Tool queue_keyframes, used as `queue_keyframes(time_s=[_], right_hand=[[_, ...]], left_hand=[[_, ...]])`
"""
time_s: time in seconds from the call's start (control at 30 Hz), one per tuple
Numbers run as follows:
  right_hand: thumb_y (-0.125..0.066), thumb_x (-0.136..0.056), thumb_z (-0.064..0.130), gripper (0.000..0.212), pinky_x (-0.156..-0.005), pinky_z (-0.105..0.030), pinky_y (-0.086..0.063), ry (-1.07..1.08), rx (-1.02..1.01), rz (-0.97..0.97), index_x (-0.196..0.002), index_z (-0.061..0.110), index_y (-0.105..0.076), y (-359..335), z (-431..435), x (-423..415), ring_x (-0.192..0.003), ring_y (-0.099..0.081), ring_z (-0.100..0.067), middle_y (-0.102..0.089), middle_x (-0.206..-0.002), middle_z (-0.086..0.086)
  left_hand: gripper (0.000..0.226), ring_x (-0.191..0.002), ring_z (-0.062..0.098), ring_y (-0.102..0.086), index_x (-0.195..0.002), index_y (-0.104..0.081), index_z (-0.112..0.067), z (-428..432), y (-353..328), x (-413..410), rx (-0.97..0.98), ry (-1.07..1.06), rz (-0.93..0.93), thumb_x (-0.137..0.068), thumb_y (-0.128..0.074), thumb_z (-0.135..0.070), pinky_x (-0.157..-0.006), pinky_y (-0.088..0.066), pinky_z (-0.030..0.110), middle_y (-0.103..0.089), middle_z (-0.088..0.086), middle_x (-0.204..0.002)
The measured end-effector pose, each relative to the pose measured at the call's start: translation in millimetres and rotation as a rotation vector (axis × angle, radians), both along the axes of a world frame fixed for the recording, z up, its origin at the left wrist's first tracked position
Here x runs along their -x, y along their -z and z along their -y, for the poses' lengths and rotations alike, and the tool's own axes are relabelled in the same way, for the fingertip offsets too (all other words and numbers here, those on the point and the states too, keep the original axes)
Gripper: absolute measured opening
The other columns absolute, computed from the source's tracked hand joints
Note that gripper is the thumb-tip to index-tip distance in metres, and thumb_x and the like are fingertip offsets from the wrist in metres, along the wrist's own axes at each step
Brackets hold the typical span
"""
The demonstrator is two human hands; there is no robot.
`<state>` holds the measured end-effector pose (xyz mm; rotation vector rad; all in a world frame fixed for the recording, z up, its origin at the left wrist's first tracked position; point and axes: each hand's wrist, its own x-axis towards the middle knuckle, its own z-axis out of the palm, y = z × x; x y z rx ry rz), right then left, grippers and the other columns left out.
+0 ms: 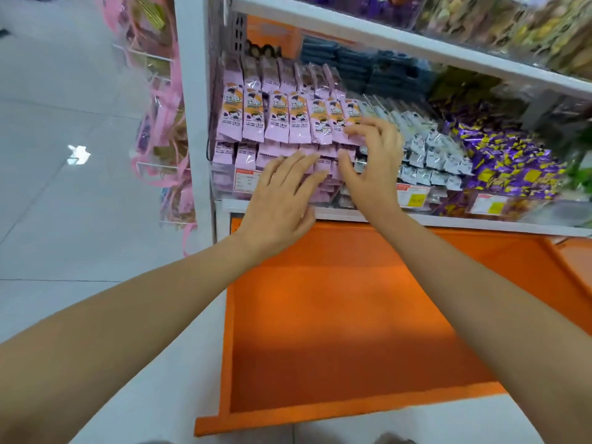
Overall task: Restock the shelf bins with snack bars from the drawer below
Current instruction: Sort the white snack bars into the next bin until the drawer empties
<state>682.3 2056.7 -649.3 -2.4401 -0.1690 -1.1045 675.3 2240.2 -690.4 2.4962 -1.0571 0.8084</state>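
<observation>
Pink-wrapped snack bars (275, 120) stand in rows in the clear shelf bin (224, 184) at the left of the lower shelf. My left hand (282, 200) lies flat with straight fingers against the lower front row of pink bars. My right hand (371, 161) is spread, its fingertips touching the right end of the upper pink row and its thumb on the lower row. Neither hand grips a bar. Below the shelf the orange drawer (352, 315) is pulled out, and I see nothing inside it.
To the right sit bins of grey-white bars (426, 149) and purple-yellow candies (512, 161). Dark blue packs (352, 65) lie at the back. An upper shelf (416, 43) overhangs. Pink bags (166, 123) hang on a rack to the left. White floor tiles (64, 187) lie beyond.
</observation>
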Motion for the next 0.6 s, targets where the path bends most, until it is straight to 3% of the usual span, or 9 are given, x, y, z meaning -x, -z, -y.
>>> queue_keyframes(time_s=[0.23, 0.5, 0.6], right_hand=[[-0.057, -0.088, 0.013, 0.022, -0.086, -0.04, -0.045, 0.012, -0.059, -0.088, -0.109, 0.008, -0.062, 19.8, -16.0, 30.2, -0.106, -0.048, -0.016, -0.055, -0.111, -0.006], [-0.052, -0.091, 0.019, 0.023, -0.087, -0.039, -0.046, -0.124, -0.053, -0.203, -0.108, 0.008, -0.062, 51.8, -1.5, 85.8, -0.101, -0.049, -0.012, -0.058, -0.108, -0.004], [-0.054, -0.09, 0.021, 0.023, -0.088, -0.044, -0.046, -0.176, -0.02, -0.307, -0.109, 0.012, -0.062, 75.9, 9.3, 122.7, -0.103, -0.054, -0.019, -0.058, -0.109, -0.002]], left_hand=[[0.035, -0.123, 0.03, -0.049, -0.119, -0.06, -0.012, -16.5, 12.1, 17.8, -0.035, 0.099, -0.137, -0.088, -0.049, -0.024, -0.103, -0.032, 0.043, -0.055, 0.012, -0.131], [0.033, -0.111, 0.027, -0.056, -0.104, -0.066, -0.016, -3.0, 35.5, 74.3, -0.135, 0.181, -0.225, -0.091, -0.041, -0.033, -0.088, -0.037, 0.037, -0.061, 0.008, -0.118], [0.04, -0.104, 0.028, -0.059, -0.104, -0.067, -0.016, 1.4, 45.7, 116.7, -0.212, 0.237, -0.297, -0.093, -0.037, -0.042, -0.081, -0.042, 0.038, -0.062, 0.008, -0.115]])
